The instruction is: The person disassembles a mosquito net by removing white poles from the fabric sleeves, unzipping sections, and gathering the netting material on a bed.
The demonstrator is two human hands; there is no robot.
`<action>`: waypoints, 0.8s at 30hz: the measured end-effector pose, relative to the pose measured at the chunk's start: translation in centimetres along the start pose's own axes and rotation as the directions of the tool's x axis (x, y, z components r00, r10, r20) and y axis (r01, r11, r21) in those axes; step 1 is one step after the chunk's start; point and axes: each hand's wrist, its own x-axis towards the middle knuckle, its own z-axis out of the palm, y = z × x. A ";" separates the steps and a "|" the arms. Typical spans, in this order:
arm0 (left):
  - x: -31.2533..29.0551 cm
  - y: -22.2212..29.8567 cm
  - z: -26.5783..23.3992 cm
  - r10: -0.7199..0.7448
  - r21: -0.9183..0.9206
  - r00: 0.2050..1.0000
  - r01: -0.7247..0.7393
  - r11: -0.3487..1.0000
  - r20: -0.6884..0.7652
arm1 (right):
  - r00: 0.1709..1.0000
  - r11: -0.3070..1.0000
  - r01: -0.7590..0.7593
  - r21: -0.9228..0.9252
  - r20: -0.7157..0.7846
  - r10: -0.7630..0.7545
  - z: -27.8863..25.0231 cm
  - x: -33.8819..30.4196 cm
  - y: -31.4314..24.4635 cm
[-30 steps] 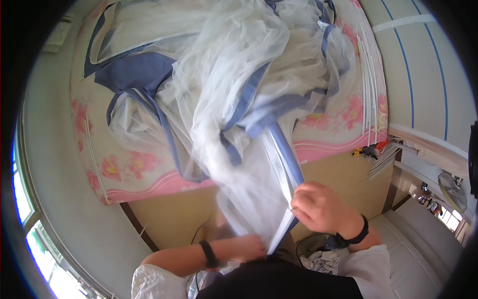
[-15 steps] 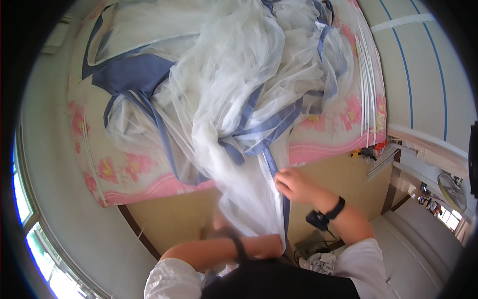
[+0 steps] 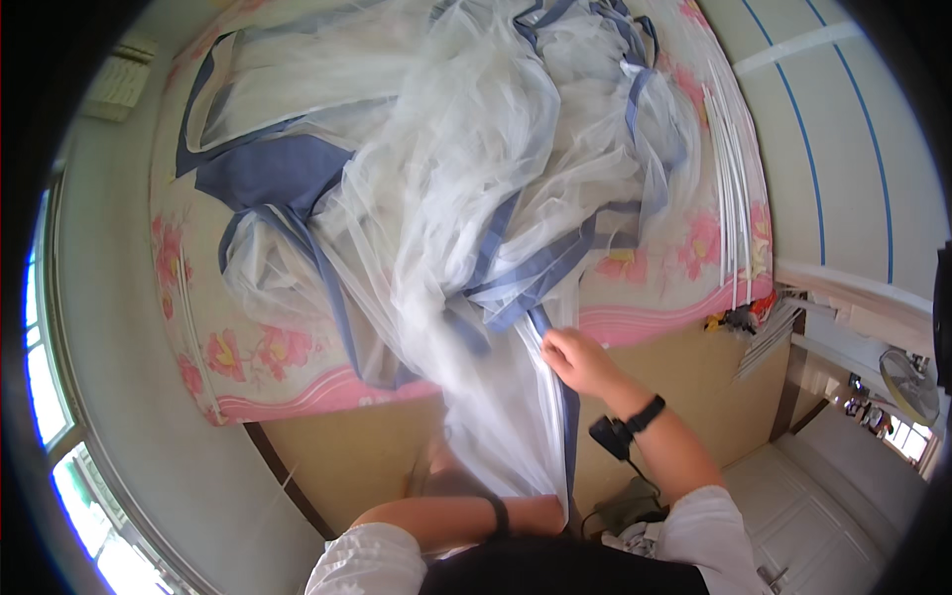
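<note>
A white mesh mosquito net point(image 3: 436, 208) with blue-grey fabric borders lies heaped over the bed, and one length of it hangs off the near side toward my body. My right hand point(image 3: 578, 359) is closed on the bordered edge of this hanging length, just off the bed's near side. Close to my waist, my left hand point(image 3: 550, 514) is at the lower end of the same edge, which runs stretched between both hands. Its fingers are mostly hidden, but the edge comes together at the hand.
The bed point(image 3: 283, 397) has a pink floral cover. Several thin white rods point(image 3: 732, 188) lie along its right side, and more lie at the left edge. A window point(image 3: 59, 377) is at the left. A fan point(image 3: 907, 385) stands at the far right.
My left hand has moved slightly down toward my body, drawing the net's edge with it. My right hand keeps its pinch on the edge. The whole view has shifted a little.
</note>
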 end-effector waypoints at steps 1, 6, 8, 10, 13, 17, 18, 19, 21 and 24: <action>0.2 0.0 -0.1 0.040 0.197 0.994 -0.061 0.979 0.105 | 0.999 0.999 0.034 -0.013 -0.017 -0.034 0.7 1.1 0.8; 1.7 1.1 -2.1 0.027 0.269 0.934 -0.130 0.954 0.356 | 0.970 0.974 0.212 -0.085 -0.105 -0.220 1.0 4.8 2.3; 2.4 2.0 -2.6 0.024 0.163 0.968 -0.066 0.984 0.249 | 0.975 0.973 0.153 -0.175 -0.133 -0.178 0.1 6.0 1.4; 3.5 2.5 -2.8 0.184 0.072 0.975 -0.194 0.978 0.128 | 0.953 0.953 0.242 -0.181 -0.141 -0.268 -1.3 7.5 0.0; 5.3 2.9 -1.8 0.163 -0.025 0.986 -0.162 0.986 0.019 | 0.957 0.955 0.234 -0.183 -0.130 -0.259 -3.2 9.6 -2.1; 7.4 2.0 0.7 0.278 0.035 0.957 -0.281 0.959 0.083 | 0.887 0.886 0.427 -0.182 -0.103 -0.449 -3.9 10.1 -2.9; 7.7 1.8 1.5 0.313 0.053 0.945 -0.319 0.946 0.098 | 0.924 0.918 0.363 -0.157 -0.063 -0.377 -3.6 9.8 -2.6; 8.2 1.7 2.4 0.345 0.065 0.932 -0.353 0.933 0.111 | 0.941 0.927 0.321 -0.196 -0.046 -0.336 -3.2 9.5 -2.1; 8.9 1.3 3.9 0.381 0.088 0.915 -0.394 0.915 0.130 | 0.933 0.913 0.338 -0.229 -0.047 -0.357 -2.5 8.8 -0.9; 9.9 0.5 5.6 0.406 0.092 0.903 -0.420 0.903 0.142 | 0.984 0.967 0.172 -0.189 -0.024 -0.179 -1.8 8.3 1.3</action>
